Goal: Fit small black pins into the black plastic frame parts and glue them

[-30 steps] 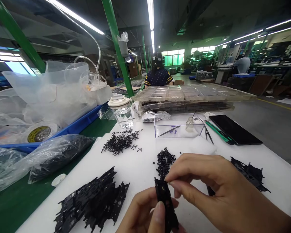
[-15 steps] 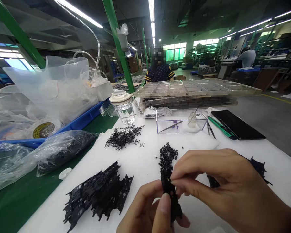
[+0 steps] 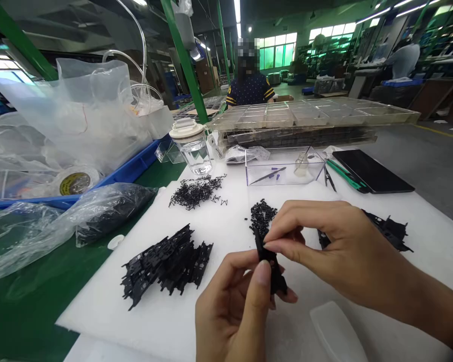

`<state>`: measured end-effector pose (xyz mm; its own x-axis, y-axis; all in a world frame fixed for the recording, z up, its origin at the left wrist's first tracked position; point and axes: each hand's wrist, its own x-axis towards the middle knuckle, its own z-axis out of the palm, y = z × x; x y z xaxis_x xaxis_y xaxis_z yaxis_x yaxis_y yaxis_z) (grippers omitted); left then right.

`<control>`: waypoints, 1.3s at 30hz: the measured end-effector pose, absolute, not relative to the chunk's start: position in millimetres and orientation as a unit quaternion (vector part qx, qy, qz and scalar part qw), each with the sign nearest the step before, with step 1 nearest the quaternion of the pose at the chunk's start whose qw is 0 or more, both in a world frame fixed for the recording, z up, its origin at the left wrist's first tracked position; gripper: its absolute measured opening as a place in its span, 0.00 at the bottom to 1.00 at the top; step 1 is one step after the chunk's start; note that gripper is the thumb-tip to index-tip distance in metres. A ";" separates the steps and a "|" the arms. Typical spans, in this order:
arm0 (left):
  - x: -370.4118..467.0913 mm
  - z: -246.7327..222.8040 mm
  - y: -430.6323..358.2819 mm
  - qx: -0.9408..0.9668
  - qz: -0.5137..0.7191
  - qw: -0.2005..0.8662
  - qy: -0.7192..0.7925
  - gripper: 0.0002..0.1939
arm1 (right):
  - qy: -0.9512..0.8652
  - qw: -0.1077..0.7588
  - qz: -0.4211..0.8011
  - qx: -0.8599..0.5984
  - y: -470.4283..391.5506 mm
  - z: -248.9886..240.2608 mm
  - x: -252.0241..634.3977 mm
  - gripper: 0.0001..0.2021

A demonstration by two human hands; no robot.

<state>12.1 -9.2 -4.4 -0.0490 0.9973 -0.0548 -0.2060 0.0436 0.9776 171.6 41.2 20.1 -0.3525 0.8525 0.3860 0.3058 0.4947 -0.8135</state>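
The left hand (image 3: pixel 236 306) pinches a black strip (image 3: pixel 277 282) — the right hand (image 3: pixel 335 246) pinches at its far end, whatever it holds hidden — black bits (image 3: pixel 263 213) just beyond the strip.

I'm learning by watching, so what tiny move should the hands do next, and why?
I'd try a gentle press with the right hand at the black part's upper end. The left hand grips that part, and the right fingertips are pinched together right at its upper end. I can't see whether they hold a little piece.
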 end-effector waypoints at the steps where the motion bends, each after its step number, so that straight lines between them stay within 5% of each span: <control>1: 10.6 -4.0 -9.5 0.423 0.544 0.551 0.470 0.07 | -0.753 0.418 0.333 -0.384 41.1 21.2 172.0 0.05; 39: 21.7 -2.6 -15.7 0.405 0.562 0.507 0.513 0.09 | -0.795 0.401 0.312 -0.330 47.0 21.9 177.6 0.03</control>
<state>21.7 -15.7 -2.6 -0.1586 0.9852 -0.0647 -0.1548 0.0399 0.9871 177.6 47.0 21.9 -0.4603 0.7751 0.4328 0.2736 0.5876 -0.7615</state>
